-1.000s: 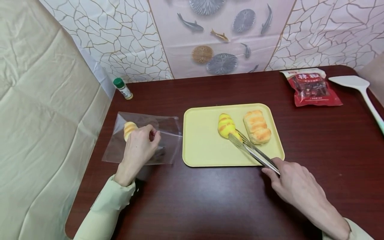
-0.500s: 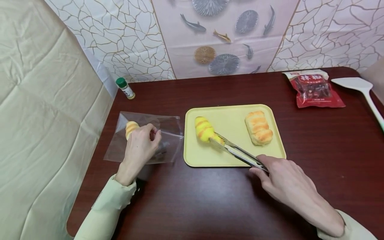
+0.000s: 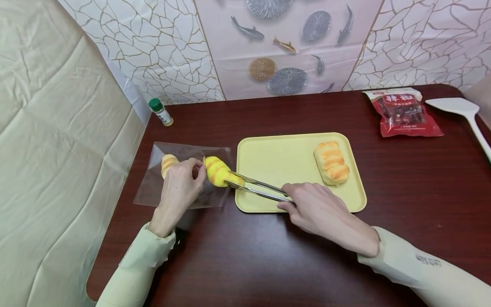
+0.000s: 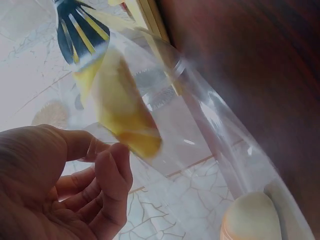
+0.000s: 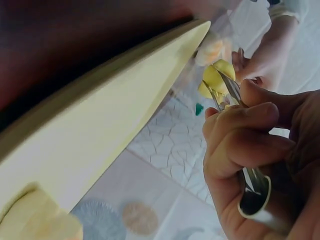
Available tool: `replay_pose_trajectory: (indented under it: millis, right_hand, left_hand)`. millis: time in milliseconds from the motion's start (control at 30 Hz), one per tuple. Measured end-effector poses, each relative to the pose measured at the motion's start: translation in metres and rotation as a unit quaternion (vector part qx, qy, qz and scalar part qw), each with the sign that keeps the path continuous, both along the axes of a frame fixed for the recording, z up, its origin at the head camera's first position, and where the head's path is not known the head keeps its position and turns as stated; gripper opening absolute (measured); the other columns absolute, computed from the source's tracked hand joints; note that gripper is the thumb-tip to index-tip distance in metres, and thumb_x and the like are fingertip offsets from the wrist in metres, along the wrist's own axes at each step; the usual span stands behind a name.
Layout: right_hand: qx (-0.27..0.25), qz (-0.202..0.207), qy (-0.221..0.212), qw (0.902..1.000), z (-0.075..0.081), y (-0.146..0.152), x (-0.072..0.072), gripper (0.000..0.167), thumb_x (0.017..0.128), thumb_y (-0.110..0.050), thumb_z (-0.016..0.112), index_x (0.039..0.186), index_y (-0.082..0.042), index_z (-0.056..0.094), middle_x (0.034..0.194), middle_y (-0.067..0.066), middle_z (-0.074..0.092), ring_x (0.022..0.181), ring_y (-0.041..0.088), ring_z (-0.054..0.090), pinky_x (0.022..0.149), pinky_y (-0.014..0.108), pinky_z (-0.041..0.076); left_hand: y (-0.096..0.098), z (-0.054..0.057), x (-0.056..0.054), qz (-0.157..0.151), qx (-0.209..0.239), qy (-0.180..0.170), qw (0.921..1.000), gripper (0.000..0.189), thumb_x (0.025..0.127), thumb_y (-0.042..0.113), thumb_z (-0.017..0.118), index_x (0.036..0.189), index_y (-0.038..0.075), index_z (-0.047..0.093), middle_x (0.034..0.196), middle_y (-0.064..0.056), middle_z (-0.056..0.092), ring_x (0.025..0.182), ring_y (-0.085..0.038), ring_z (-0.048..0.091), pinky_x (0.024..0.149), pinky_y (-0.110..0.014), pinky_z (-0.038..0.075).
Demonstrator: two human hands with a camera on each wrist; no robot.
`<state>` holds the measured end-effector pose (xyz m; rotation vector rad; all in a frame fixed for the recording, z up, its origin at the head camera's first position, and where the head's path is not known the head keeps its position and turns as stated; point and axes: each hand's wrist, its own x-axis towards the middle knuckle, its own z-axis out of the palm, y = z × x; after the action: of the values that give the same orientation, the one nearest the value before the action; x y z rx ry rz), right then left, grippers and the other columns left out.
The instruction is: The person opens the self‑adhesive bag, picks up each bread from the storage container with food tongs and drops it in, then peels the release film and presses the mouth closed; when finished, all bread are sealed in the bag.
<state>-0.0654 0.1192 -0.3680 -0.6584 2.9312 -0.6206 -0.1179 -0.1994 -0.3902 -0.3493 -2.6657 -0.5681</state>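
Note:
My right hand [image 3: 318,209] grips metal tongs [image 3: 264,190], whose slotted tips clasp the narrow end of a yellow bread roll [image 3: 217,170]. The roll is above the right half of a clear plastic bag [image 3: 149,194], just right of my left hand [image 3: 180,181]. In the left wrist view, my left thumb and forefinger pinch the bag's film [image 4: 107,137], and the roll hangs close beyond the fingertips. A paler striped roll [image 3: 168,163] lies in the bag, partly hidden behind my left hand. Whether the yellow roll is inside the bag's mouth I cannot tell.
On the yellow tray [image 3: 276,149] sits a ridged golden loaf [image 3: 331,163], at its right end. A green-capped spice bottle [image 3: 161,112] lies at the back left. Toward the back right are a red food packet [image 3: 404,113] and a white spatula [image 3: 456,106].
My right hand has carried the yellow roll in the tongs leftward off the tray to the bag. My left hand has stayed in place on the bag.

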Motion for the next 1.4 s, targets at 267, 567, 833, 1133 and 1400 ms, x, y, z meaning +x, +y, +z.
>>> replay_pose_trajectory:
  millis: [267,567,833,1133,1400]
  right_hand:
    - [-0.006,0.037,-0.038,0.9986,-0.005,-0.03,-0.031,0.026,0.101,-0.028,0.075,0.084,-0.015,0.061,0.065,-0.004,0.047,0.06,0.016,0.047,0.055,0.03,0.038]
    - [-0.005,0.06,-0.059,0.9965,-0.006,-0.058,-0.05,0.025,0.103,-0.031,0.074,0.088,-0.014,0.064,0.067,-0.002,0.051,0.062,0.017,0.05,0.054,0.031,0.039]
    - [-0.002,0.076,-0.05,0.9959,-0.008,-0.078,-0.063,0.024,0.103,-0.031,0.072,0.088,-0.014,0.065,0.07,0.0,0.059,0.064,0.02,0.056,0.056,0.033,0.043]
    - [0.0,0.074,-0.063,0.9952,-0.009,-0.096,-0.077,0.024,0.103,-0.033,0.073,0.09,-0.015,0.066,0.07,-0.001,0.057,0.065,0.019,0.056,0.056,0.032,0.041]
    - [0.004,0.077,-0.081,0.9937,-0.01,-0.107,-0.083,0.025,0.103,-0.036,0.073,0.095,-0.013,0.067,0.073,-0.001,0.059,0.069,0.02,0.059,0.059,0.033,0.042]
  left_hand:
    - [0.001,0.002,-0.001,-0.009,-0.001,0.015,0.9998,0.012,0.1,0.003,0.07,0.101,-0.005,0.077,0.072,-0.014,0.071,0.055,-0.022,0.056,0.052,-0.03,0.043]
    - [0.002,0.002,-0.002,-0.009,0.0,0.021,0.9997,0.013,0.099,0.003,0.071,0.104,-0.006,0.078,0.087,-0.02,0.08,0.066,-0.03,0.069,0.058,-0.044,0.057]
    - [0.004,0.002,-0.001,-0.009,-0.001,0.02,0.9998,0.013,0.098,0.002,0.07,0.104,-0.006,0.079,0.088,-0.02,0.08,0.069,-0.032,0.071,0.062,-0.045,0.059]
    - [0.005,0.002,-0.003,-0.01,0.003,0.019,0.9998,0.013,0.098,0.002,0.07,0.103,-0.005,0.079,0.086,-0.019,0.08,0.069,-0.032,0.071,0.062,-0.046,0.057]
    - [0.004,0.003,-0.002,-0.01,0.009,0.015,0.9998,0.013,0.098,0.001,0.07,0.104,-0.005,0.08,0.089,-0.019,0.081,0.071,-0.033,0.072,0.064,-0.045,0.057]
